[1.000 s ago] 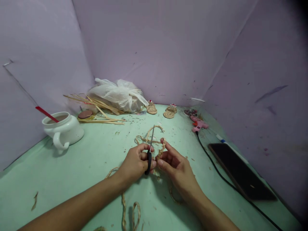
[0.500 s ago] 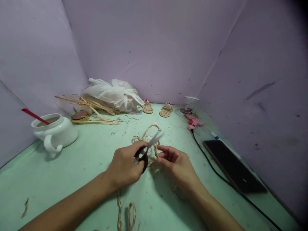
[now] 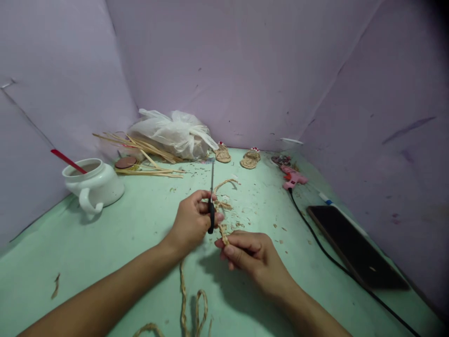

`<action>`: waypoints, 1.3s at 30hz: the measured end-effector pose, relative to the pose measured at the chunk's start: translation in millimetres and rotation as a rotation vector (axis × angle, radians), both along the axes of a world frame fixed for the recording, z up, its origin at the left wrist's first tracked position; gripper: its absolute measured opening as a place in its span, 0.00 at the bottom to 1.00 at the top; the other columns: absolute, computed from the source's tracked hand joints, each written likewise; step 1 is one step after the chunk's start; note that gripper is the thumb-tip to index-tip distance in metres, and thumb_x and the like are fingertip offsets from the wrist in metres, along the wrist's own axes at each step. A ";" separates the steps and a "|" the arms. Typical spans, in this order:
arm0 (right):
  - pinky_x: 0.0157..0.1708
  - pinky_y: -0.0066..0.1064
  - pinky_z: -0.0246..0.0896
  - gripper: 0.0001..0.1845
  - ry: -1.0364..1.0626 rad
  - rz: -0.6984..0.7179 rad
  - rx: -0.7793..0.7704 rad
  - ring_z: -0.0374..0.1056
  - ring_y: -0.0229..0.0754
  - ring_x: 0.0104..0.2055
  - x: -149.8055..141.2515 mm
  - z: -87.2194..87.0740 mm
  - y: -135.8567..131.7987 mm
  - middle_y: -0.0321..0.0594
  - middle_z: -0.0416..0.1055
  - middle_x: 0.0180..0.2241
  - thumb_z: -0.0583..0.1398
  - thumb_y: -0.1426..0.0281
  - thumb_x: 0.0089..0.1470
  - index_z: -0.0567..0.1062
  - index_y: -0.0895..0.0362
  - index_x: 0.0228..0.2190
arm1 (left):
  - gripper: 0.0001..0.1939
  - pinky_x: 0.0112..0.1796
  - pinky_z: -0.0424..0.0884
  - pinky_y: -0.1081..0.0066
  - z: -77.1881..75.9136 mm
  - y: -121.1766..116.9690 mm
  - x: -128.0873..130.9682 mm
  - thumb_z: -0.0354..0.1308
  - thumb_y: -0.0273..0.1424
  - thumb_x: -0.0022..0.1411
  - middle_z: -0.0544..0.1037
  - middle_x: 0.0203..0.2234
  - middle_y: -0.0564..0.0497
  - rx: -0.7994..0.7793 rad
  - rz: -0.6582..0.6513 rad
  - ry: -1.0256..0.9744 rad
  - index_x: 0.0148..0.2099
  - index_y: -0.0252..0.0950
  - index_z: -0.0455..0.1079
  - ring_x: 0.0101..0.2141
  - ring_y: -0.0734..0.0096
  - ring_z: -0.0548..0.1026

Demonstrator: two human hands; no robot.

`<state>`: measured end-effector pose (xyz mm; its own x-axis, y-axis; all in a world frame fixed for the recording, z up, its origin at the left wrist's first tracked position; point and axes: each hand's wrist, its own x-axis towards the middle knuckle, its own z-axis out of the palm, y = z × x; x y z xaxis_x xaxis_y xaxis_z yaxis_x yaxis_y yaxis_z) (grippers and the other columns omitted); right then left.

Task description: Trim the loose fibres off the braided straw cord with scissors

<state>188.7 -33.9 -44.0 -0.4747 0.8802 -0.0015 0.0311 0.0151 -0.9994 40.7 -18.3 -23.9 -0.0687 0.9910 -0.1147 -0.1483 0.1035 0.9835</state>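
So the left hand (image 3: 191,217) has black-handled scissors (image 3: 211,216) wrapped in its fingers, blades pointing away toward the back wall (image 3: 245,70); they're pretty much edge-on from here, so I can't tell if they're spread. The right hand (image 3: 254,255) is in a narrow pinch on the near end of a braided cord (image 3: 223,234), sitting close to the left fingertips and a bit nearer the camera. The cord runs up toward those left fingertips, but I can't tell if they're gripping it too. Another cord length (image 3: 183,295) comes out below the left wrist and loops by the bottom edge of the view. Elbow room on the green tabletop (image 3: 136,220) looks decent: the white pot (image 3: 108,187) is well apart from the left hand, near the left wall (image 3: 63,61). On the other side, the black cable (image 3: 316,242) and dark phone (image 3: 354,248) line the right edge, well apart from the right hand. The pink glue gun (image 3: 293,178), woven sandals (image 3: 249,160) and plastic bag (image 3: 175,133) all sit toward the back, beyond the hands, with scraps (image 3: 239,225) scattered just past the right fingers.
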 end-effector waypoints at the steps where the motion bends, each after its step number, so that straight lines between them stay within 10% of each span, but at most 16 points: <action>1: 0.22 0.26 0.53 0.11 -0.005 0.005 0.102 0.60 0.33 0.20 -0.1 -0.5 -1.4 0.36 0.66 0.18 0.60 0.66 0.47 0.78 0.60 0.23 | 0.20 0.18 0.61 0.80 -2.1 -0.4 2.7 0.63 0.27 0.37 0.67 0.14 0.61 -0.044 -0.037 -0.017 0.34 0.35 0.60 0.15 0.82 0.63; 7: 0.16 0.23 0.54 0.12 0.074 0.010 -0.112 0.59 0.31 0.17 -3.1 -7.8 0.9 0.36 0.67 0.19 0.60 0.63 0.45 0.78 0.59 0.26 | 0.16 0.15 0.57 0.80 -12.5 4.1 0.3 0.60 0.31 0.44 0.62 0.11 0.62 -0.088 -0.160 0.051 0.35 0.34 0.59 0.12 0.81 0.61; 18: 0.11 0.20 0.57 0.12 0.319 -0.324 -0.357 0.61 0.30 0.14 4.3 3.3 14.9 0.36 0.71 0.17 0.67 0.67 0.33 0.76 0.62 0.23 | 0.23 0.32 0.65 0.66 -2.9 -14.5 -29.2 0.50 0.27 0.47 0.72 0.30 0.48 0.787 -0.255 1.348 0.48 0.33 0.61 0.30 0.65 0.70; 39: 0.21 0.26 0.66 0.10 0.200 -0.421 -0.242 0.68 0.35 0.18 1.1 11.2 9.0 0.35 0.71 0.16 0.67 0.68 0.31 0.75 0.61 0.19 | 0.29 0.30 0.68 0.62 -6.8 -17.9 -19.6 0.46 0.28 0.50 0.73 0.31 0.44 0.570 -0.467 1.638 0.57 0.30 0.53 0.30 0.60 0.72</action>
